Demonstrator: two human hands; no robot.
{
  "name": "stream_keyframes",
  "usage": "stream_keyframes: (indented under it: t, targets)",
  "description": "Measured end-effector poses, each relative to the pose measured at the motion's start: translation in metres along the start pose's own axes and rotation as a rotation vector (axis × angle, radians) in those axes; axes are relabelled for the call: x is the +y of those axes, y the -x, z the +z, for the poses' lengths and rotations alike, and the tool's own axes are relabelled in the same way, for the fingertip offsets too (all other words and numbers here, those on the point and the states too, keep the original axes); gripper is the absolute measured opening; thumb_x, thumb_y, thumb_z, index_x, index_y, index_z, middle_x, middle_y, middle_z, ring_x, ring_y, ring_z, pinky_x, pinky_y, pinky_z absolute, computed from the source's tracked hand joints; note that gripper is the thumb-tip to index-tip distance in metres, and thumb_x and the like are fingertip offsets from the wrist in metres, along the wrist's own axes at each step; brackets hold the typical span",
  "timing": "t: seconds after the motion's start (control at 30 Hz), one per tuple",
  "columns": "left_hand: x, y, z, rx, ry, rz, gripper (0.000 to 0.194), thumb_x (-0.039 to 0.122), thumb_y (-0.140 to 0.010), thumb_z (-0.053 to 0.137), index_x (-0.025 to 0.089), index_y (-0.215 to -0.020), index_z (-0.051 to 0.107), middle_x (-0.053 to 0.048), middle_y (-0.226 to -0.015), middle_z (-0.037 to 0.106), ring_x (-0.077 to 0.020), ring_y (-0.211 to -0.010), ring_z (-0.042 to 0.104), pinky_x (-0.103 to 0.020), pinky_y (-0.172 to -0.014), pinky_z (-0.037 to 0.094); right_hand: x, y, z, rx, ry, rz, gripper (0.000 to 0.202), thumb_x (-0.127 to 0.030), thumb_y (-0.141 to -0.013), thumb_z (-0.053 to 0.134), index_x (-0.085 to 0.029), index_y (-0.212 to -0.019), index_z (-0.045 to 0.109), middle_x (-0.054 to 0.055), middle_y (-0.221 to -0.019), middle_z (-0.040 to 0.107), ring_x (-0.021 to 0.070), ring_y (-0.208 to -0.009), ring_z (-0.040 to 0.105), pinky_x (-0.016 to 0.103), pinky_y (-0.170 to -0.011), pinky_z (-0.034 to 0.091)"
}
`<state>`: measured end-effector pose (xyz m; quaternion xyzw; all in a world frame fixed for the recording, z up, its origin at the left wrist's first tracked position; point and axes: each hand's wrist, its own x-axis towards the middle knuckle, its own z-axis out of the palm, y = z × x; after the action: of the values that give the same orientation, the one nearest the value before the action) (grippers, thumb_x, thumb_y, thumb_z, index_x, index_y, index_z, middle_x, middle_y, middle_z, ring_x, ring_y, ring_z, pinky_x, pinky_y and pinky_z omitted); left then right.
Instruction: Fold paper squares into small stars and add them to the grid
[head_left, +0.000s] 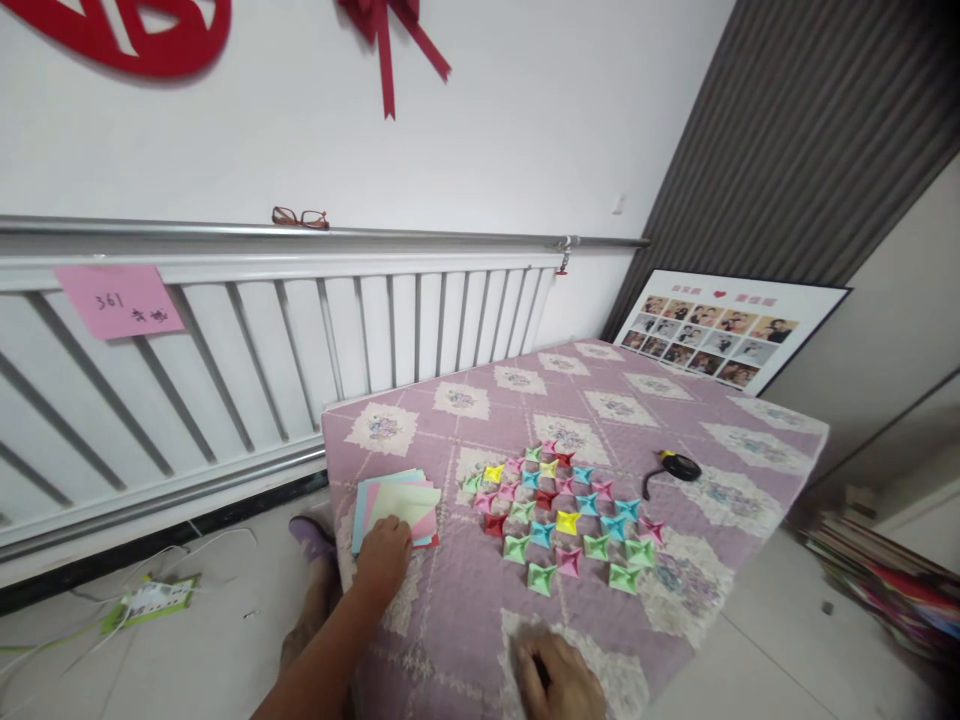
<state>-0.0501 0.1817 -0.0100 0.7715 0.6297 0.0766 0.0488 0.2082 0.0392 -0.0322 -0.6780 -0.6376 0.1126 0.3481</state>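
My left hand (382, 560) rests on the near edge of a stack of pastel paper squares (397, 502) on a table covered by a pink quilted cloth (465, 600); its fingers lie on the top sheet. My right hand (559, 680) lies low on the cloth near the front edge, fingers curled, with something dark between them that I cannot identify. Between and beyond the hands, several small folded paper stars (566, 515) in green, pink, blue, yellow and red are laid out in a diamond-shaped grid.
A small black object with a cord (675, 467) lies right of the stars. A white slatted radiator (300, 340) with a pink note (120, 300) and glasses (300, 217) on top lines the wall. A photo board (720, 335) leans behind. Cables (150, 595) and a shoe (311, 535) lie on the floor.
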Motion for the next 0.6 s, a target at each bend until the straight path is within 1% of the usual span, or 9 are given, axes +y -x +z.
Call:
stream_keyframes:
  t: [0.07,0.17,0.27,0.37,0.43,0.47,0.5,0.53,0.6]
  targets:
    - [0.001,0.0,0.001,0.01,0.001,0.0,0.014,0.02,-0.09,0.045,0.017,-0.089,0.059,-0.007,-0.097,0.056,-0.0222,-0.098,0.05,-0.033,-0.084,0.037,-0.022,-0.016,0.011,-0.078,-0.24,0.139,0.03,-0.049,-0.08,0.051,-0.022,-0.075,0.065,0.005,-0.078,0.068,0.0224,-0.076,0.062,0.03,-0.072,0.046]
    - [0.001,0.0,0.002,0.019,-0.001,0.0,0.013,0.02,-0.09,0.046,0.018,-0.09,0.059,-0.007,-0.098,0.057,-0.0221,-0.098,0.05,-0.032,-0.084,0.037,-0.055,-0.05,0.041,-0.138,-0.333,0.144,0.037,-0.052,-0.081,0.045,-0.021,-0.067,0.059,0.002,-0.067,0.064,0.0201,-0.068,0.06,0.027,-0.066,0.046]
    - [0.003,0.0,0.001,0.028,-0.01,-0.004,0.014,0.021,-0.09,0.046,0.018,-0.091,0.06,-0.006,-0.099,0.057,-0.0221,-0.098,0.05,-0.032,-0.083,0.037,-0.078,-0.084,0.076,-0.18,-0.371,0.206,0.037,-0.049,-0.084,0.044,-0.019,-0.068,0.06,0.003,-0.07,0.065,0.0199,-0.071,0.061,0.028,-0.066,0.046]
    - [0.004,-0.001,0.0,0.029,-0.02,-0.008,0.016,0.02,-0.09,0.044,0.018,-0.091,0.06,-0.006,-0.099,0.057,-0.0221,-0.098,0.05,-0.032,-0.083,0.037,-0.088,-0.11,0.104,-0.25,-0.381,0.309,0.042,-0.045,-0.091,0.04,-0.015,-0.073,0.062,0.005,-0.072,0.065,0.0188,-0.071,0.062,0.031,-0.068,0.049]
    - [0.005,-0.001,-0.001,0.022,-0.024,-0.009,0.017,0.02,-0.09,0.043,0.018,-0.091,0.06,-0.006,-0.099,0.058,-0.022,-0.098,0.05,-0.032,-0.083,0.037,-0.091,-0.12,0.116,-0.291,-0.38,0.363,0.032,-0.041,-0.093,0.046,-0.014,-0.095,0.062,0.006,-0.093,0.065,0.0177,-0.081,0.062,0.035,-0.074,0.051]
    - [0.006,-0.001,-0.001,0.016,-0.026,-0.008,0.018,0.019,-0.09,0.043,0.018,-0.091,0.061,-0.007,-0.099,0.058,-0.0219,-0.098,0.05,-0.032,-0.083,0.037,-0.092,-0.124,0.121,-0.306,-0.38,0.38,0.029,-0.039,-0.091,0.052,-0.015,-0.107,0.059,0.006,-0.105,0.062,0.0177,-0.088,0.061,0.037,-0.077,0.052]
    - [0.006,-0.001,-0.001,0.009,-0.026,-0.006,0.018,0.019,-0.091,0.042,0.018,-0.091,0.061,-0.007,-0.099,0.058,-0.0218,-0.097,0.05,-0.032,-0.083,0.037,-0.092,-0.126,0.124,-0.315,-0.379,0.39,0.03,-0.037,-0.091,0.054,-0.017,-0.114,0.056,0.006,-0.113,0.059,0.0186,-0.094,0.06,0.039,-0.08,0.052]
    - [0.006,0.0,-0.001,0.003,-0.027,-0.003,0.018,0.019,-0.09,0.042,0.018,-0.092,0.06,-0.007,-0.1,0.057,-0.0219,-0.098,0.05,-0.032,-0.083,0.037,-0.092,-0.127,0.127,-0.318,-0.377,0.397,0.032,-0.036,-0.09,0.055,-0.018,-0.117,0.054,0.006,-0.117,0.057,0.0191,-0.097,0.059,0.04,-0.082,0.051]
    - [0.005,0.002,-0.003,-0.007,-0.028,0.008,0.017,0.018,-0.09,0.043,0.018,-0.094,0.06,-0.007,-0.102,0.057,-0.0222,-0.099,0.049,-0.032,-0.084,0.037,-0.092,-0.127,0.129,-0.312,-0.372,0.402,0.032,-0.036,-0.09,0.055,-0.018,-0.118,0.054,0.007,-0.119,0.056,0.0201,-0.099,0.059,0.041,-0.083,0.051]
